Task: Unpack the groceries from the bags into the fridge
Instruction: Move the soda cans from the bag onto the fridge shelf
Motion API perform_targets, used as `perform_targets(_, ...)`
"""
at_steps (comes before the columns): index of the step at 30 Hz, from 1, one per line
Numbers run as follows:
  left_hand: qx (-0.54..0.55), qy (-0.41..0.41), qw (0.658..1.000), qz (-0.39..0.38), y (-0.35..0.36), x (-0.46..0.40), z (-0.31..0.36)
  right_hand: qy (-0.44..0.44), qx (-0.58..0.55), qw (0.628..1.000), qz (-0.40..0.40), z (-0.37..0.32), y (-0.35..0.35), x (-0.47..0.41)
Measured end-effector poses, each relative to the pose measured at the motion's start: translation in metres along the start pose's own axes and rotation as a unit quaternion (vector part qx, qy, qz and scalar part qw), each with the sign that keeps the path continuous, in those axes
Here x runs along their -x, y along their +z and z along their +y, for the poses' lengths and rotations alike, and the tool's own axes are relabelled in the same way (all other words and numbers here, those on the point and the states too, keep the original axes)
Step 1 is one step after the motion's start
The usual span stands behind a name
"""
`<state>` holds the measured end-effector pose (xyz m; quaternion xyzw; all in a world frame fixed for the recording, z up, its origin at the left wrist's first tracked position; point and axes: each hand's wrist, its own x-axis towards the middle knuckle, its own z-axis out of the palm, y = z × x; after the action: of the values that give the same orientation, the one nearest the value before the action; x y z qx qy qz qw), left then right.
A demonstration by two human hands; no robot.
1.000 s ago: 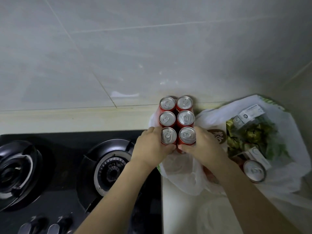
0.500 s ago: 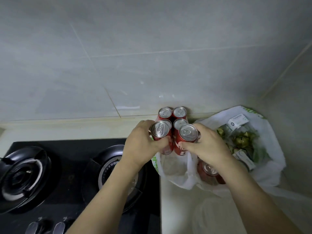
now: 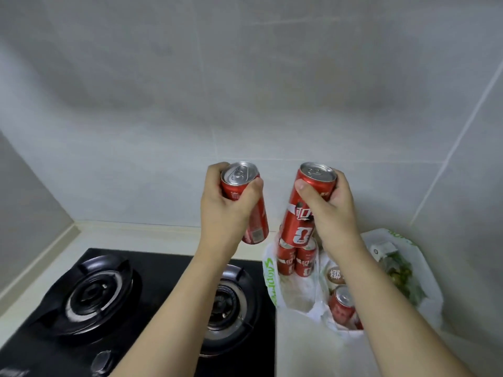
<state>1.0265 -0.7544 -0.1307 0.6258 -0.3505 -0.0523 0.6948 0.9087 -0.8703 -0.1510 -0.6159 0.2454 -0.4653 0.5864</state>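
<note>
— Where are the hands, and how much room is there?

— Both are raised in open air before the tiled wall point(image 3: 272, 91), well above the desk point(image 3: 152, 235). The left hand point(image 3: 226, 210) has its grip curled round one red can point(image 3: 246, 202); the right hand point(image 3: 330, 213) grips a second can point(image 3: 302, 210). The two cans are apart, tilted slightly.

— What's left below?

— Two more cans point(image 3: 296, 258) stand upright, touching, at the back of a white plastic bag point(image 3: 299, 297); a fifth can point(image 3: 343, 307) sits inside it nearer the camera. Greens point(image 3: 402, 273) lie in the bag's right side. The bag's left edge meets a black two-burner stove point(image 3: 109, 295).

— Any writing?

— Green letters on the bag, too creased to read; white Chinese characters on the cans.
</note>
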Motion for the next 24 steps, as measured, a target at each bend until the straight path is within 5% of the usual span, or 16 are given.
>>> perform_targets(9,0.003,0.005,0.996,0.092,-0.030,0.034,0.029,-0.036,-0.026,0.998,-0.036,-0.019,0.035,0.031)
perform_targets(24,-0.158,0.013,0.946,0.283,-0.125,0.115,0.068,-0.079,-0.072,0.964,-0.244,-0.030,0.122,0.104)
